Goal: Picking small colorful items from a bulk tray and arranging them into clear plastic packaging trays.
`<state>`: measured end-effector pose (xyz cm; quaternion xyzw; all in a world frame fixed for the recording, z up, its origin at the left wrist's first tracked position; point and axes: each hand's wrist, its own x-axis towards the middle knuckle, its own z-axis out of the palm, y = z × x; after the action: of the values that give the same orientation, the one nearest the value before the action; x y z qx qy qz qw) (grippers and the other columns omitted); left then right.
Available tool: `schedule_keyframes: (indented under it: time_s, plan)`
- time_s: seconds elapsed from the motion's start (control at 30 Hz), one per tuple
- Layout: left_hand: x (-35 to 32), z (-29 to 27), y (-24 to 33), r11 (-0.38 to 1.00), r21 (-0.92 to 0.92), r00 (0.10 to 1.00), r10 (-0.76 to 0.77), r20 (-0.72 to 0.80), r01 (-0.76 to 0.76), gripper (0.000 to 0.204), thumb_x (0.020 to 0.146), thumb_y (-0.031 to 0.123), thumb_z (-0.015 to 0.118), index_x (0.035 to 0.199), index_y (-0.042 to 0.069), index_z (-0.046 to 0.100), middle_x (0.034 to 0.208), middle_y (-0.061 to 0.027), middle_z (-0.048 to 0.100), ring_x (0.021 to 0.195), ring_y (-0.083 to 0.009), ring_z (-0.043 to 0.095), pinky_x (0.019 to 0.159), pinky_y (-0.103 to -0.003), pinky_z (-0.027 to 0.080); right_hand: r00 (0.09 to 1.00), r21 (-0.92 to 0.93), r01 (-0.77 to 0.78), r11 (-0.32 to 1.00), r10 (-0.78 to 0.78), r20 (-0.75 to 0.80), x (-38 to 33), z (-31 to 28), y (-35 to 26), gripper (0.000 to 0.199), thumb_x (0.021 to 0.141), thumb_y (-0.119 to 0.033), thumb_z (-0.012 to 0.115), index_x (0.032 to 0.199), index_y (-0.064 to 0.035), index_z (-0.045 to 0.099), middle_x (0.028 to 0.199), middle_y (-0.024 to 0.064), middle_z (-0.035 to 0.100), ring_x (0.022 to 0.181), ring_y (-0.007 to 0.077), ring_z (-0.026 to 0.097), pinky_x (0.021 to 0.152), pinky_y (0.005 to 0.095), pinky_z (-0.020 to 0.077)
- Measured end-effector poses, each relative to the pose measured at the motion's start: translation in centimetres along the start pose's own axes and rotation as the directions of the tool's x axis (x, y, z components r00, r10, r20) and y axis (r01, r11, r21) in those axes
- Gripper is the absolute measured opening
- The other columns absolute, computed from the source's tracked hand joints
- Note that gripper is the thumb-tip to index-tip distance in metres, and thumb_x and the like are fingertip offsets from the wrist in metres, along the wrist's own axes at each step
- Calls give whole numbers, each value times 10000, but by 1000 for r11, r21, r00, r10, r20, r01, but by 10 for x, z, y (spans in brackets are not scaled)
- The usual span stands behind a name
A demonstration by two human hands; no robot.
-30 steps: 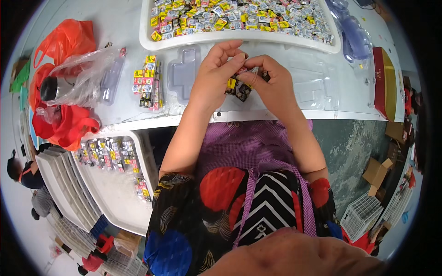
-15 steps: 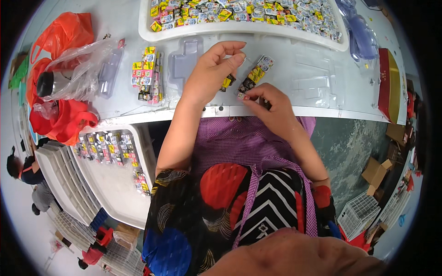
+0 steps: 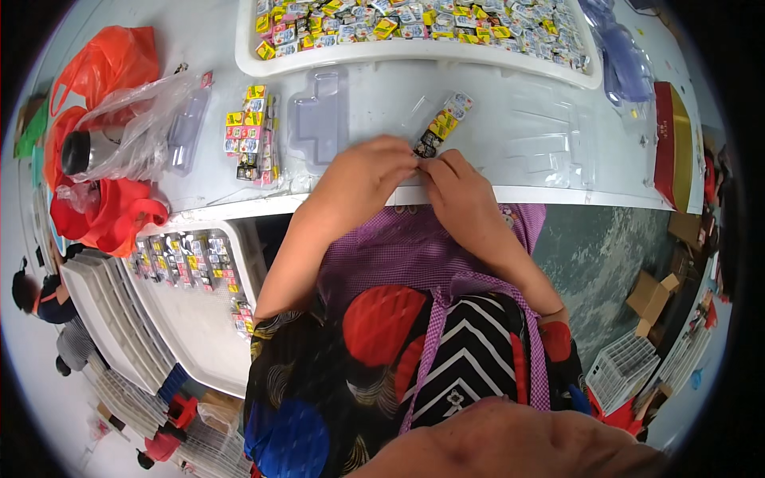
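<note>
1. At the near edge of the white tabletop (image 3: 494, 103), my left hand (image 3: 362, 177) and right hand (image 3: 460, 191) meet, fingertips pinched together on the near end of a small strip of packets (image 3: 441, 127).
2. The strip is a short row of little wrapped pieces, dark at my fingers, yellow in the middle and pale at the far end; it lies slanted away from me to the right, its far end resting on the tabletop.
3. Both hands are closed around that near end, the left from the left side and the right from the right, knuckles up; how many fingers actually touch it I cannot tell.
4. Just left of my left hand lies a clear plastic mould (image 3: 317, 119), and beyond that a stack of colourful packets (image 3: 251, 135) sits on the tabletop.
5. Along the far side a long white tray (image 3: 414, 54) holds a heap of the same small colourful packets.
6. To the right of the strip, more clear plastic sheets (image 3: 550, 139) lie flat, with a red and gold box (image 3: 673, 143) near the right edge.
7. At far left, an orange plastic bag (image 3: 103, 64) and a clear bag (image 3: 131, 127) lie together.
8. Below the tabletop on my left, a second white tray (image 3: 191, 319) carries rows of packets.
</note>
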<state>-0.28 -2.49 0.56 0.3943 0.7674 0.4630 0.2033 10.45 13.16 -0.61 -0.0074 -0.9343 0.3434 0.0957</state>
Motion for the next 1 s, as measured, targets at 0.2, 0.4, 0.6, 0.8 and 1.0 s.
schedule_keyframes:
  time_s: [0.2, 0.4, 0.6, 0.8, 1.0]
  plan:
    - [-13, 8, 5, 893, 429, 990, 127, 57, -139, 335, 718, -6, 594, 1050, 28, 634, 1119, -73, 577, 837, -291, 579, 729, -384, 508, 993, -278, 115, 954, -108, 42, -2, -3, -2, 343, 755, -16, 576, 1095, -41, 608, 876, 91, 524, 796, 267, 599, 627, 371, 519]
    - [-14, 5, 12, 884, 463, 996, 37, 84, -72, 388, 751, 6, 587, 1128, 78, 638, 1223, -52, 574, 908, -279, 596, 781, -358, 522, 994, -236, 43, 971, -64, -85, 18, -27, 23, 465, 737, 29, 540, 1178, -107, 599, 1143, 82, 581, 853, 261, 617, 661, 357, 534]
    - [-10, 11, 14, 791, 589, 984, 91, 153, -165, 534, 683, -21, 585, 1210, 59, 568, 1295, -26, 524, 831, -258, 563, 720, -349, 532, 989, -500, 97, 861, -29, 142, 30, -36, 38, 617, 690, 48, 543, 1284, -120, 531, 1356, 35, 517, 781, 230, 626, 620, 341, 539]
    - [-3, 1, 10, 773, 606, 976, 77, 202, -186, 473, 700, -4, 593, 1166, 75, 608, 1294, -19, 546, 825, -242, 565, 721, -339, 540, 989, -518, 6, 855, 73, 132, 14, -36, 24, 607, 689, 33, 549, 1283, -91, 528, 1348, 78, 519, 743, 230, 629, 635, 335, 539]
    - [17, -10, -12, 932, 290, 972, 233, -23, -216, 344, 820, 24, 582, 1153, 93, 629, 1128, -62, 637, 768, -214, 593, 687, -297, 510, 900, 354, -383, 853, 431, -67, 22, -56, 39, 338, 900, -38, 529, 1237, -67, 545, 1104, 44, 623, 794, 126, 589, 682, 259, 482]
